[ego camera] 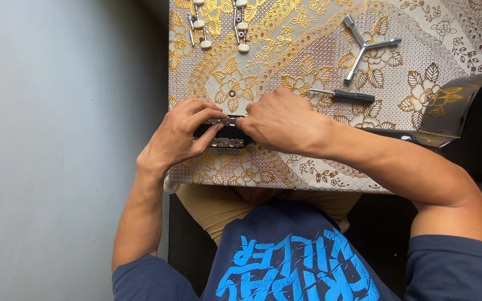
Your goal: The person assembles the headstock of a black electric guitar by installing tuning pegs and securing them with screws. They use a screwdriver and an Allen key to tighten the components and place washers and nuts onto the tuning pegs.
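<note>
Gold-patterned cloth with flowers and scrolls is covering the table, and both hands are working at its near edge over a dark guitar headstock that is lying flat there. Left hand is curling around the headstock's left end, thumb and fingers closed on it; a metal tuner plate is showing along the near side, between the fingers. Right hand is covering the headstock's right part, fingers bent down and pinching at a second metal strip on the far side; what sits under the fingertips is hidden, so the grip itself is closed but I cannot tell whether a small tool or screw is in it. Most of the headstock is being hidden by the two hands. A black-handled screwdriver is lying just beyond the right hand, untouched. A three-armed socket wrench is resting farther off, toward the far right of the cloth. Two tuner strips with cream buttons are lying at the far left corner, their tops cut off by the frame. A glossy dark guitar body is jutting in at the right edge, mostly out of view.
</note>
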